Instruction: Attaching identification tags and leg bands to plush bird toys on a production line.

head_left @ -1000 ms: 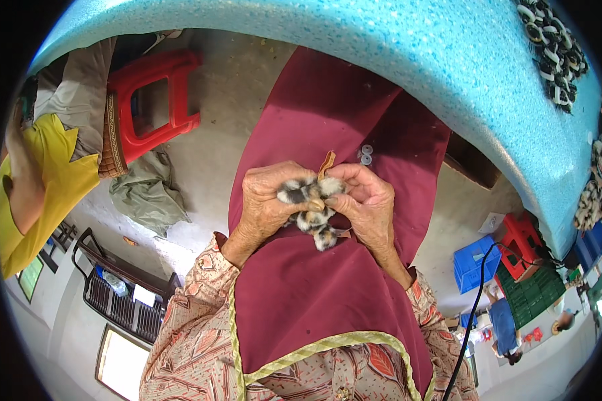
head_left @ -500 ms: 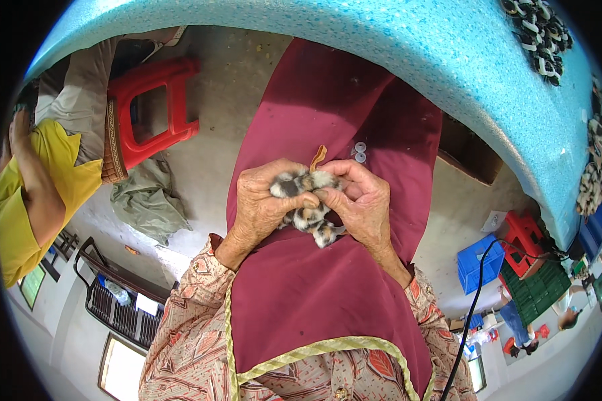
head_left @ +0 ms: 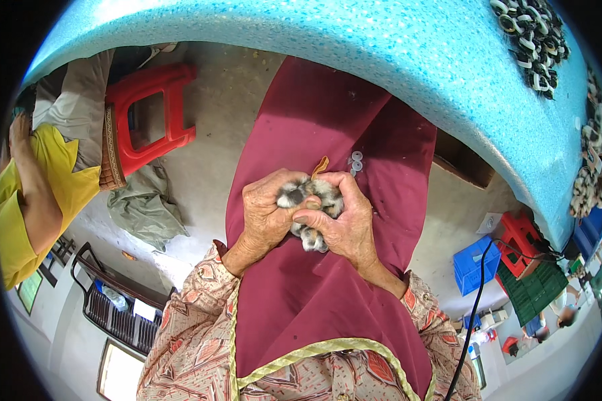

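Between both hands, over my lap, is a small furry plush piece (head_left: 310, 235) in mottled grey, white and tan. My left hand (head_left: 269, 208) pinches it from the left, its thumb laid across the fur. From the right, my right hand (head_left: 344, 217) grips it with thumb and forefinger, the thumbs meeting near its middle. A golden-brown strip (head_left: 322, 165) sticks up from its top edge. The fingers cover much of the piece. Several small translucent plastic discs (head_left: 357, 160) lie on the maroon apron (head_left: 294, 287) just beyond my right hand.
A speckled blue table (head_left: 408, 60) curves across the far side. Piles of black-and-white pieces (head_left: 532, 43) and mottled furry pieces (head_left: 592, 160) rest at its right. To the left are a red stool (head_left: 184, 107) and a seated person in yellow (head_left: 53, 194). A blue crate (head_left: 475, 265) stands right.
My right hand has shifted left and turned inward over the plush piece, bringing the thumbs together. The piece looks more bunched, with its lower end partly covered. The view has tilted slightly.
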Available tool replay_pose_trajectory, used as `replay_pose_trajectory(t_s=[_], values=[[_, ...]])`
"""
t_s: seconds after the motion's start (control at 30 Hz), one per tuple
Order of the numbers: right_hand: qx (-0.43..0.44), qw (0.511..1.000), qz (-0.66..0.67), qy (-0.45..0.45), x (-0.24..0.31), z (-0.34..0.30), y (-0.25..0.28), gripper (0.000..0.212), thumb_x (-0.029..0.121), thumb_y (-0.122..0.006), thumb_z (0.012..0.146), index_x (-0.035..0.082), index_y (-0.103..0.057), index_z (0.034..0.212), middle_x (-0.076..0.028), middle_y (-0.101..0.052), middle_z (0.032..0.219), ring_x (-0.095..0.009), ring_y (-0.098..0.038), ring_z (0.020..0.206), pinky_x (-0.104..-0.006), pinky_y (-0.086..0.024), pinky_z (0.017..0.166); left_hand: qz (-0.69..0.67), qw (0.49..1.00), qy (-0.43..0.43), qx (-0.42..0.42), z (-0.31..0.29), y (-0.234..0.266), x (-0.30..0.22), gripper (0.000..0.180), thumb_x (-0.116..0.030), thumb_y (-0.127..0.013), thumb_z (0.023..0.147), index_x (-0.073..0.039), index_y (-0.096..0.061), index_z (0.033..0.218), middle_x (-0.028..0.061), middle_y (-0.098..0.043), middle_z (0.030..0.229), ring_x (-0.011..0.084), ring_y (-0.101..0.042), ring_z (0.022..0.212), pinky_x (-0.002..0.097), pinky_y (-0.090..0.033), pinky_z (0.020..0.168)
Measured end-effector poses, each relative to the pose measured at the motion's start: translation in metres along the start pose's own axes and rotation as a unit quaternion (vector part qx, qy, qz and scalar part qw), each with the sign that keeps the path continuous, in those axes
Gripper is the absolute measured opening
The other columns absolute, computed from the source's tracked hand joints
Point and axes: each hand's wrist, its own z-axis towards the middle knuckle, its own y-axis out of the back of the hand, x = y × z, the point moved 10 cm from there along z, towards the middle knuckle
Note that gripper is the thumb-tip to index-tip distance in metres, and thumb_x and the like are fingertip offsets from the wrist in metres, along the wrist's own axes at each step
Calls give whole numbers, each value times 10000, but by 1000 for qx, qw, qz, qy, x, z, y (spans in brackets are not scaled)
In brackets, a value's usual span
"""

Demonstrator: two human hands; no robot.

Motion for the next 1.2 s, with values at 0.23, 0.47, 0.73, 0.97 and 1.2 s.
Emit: replay_pose_trajectory(t_s=[0.23, 0.47, 0.73, 0.97, 1.2], values=[[-9, 996, 82, -34, -6, 1, -1, 454, 152, -830, 654, 32, -542, 983, -54, -613, 860, -114, -576, 783, -281, -496, 698, 41, 999, -34, 1, 1, -2, -1, 300, -116, -784, 650, 14, -631, 873, 70, -592, 683, 145, -570, 607, 270, -447, 557], [-5, 990, 114, -79, -15, 3, -2, 432, 141, -826, 663, 20, -547, 970, -41, -610, 852, -99, -562, 777, -268, -491, 698, 35, 998, -45, -5, 7, -2, -3, 280, -124, -783, 651, 10, -633, 845, 77, -586, 670, 163, -570, 582, 283, -438, 536], [-6, 995, 79, -67, -1, 6, -1, 422, 121, -825, 656, 28, -553, 965, -32, -600, 843, -95, -560, 776, -261, -485, 692, 28, 999, -43, -6, 9, 1, -3, 310, -178, -795, 648, -4, -637, 850, 80, -579, 658, 178, -577, 568, 290, -439, 522], [137, 953, 269, 30, 38, 1, -8, 515, 123, -782, 708, -34, -536, 1132, -123, -569, 1122, -191, -550, 1044, -319, -436, 923, 70, 970, -233, 5, -11, 14, -51, 269, -232, -720, 771, -11, -654, 909, 103, -646, 754, 225, -642, 630, 320, -521, 559], [152, 977, 132, 68, 50, -20, 12, 203, 151, -670, 818, -22, -647, 922, -125, -657, 925, -190, -635, 857, -293, -514, 724, 106, 909, -379, 141, -41, -2, -98, 349, -91, -710, 627, -9, -629, 958, 110, -615, 854, 223, -621, 683, 309, -520, 557]])
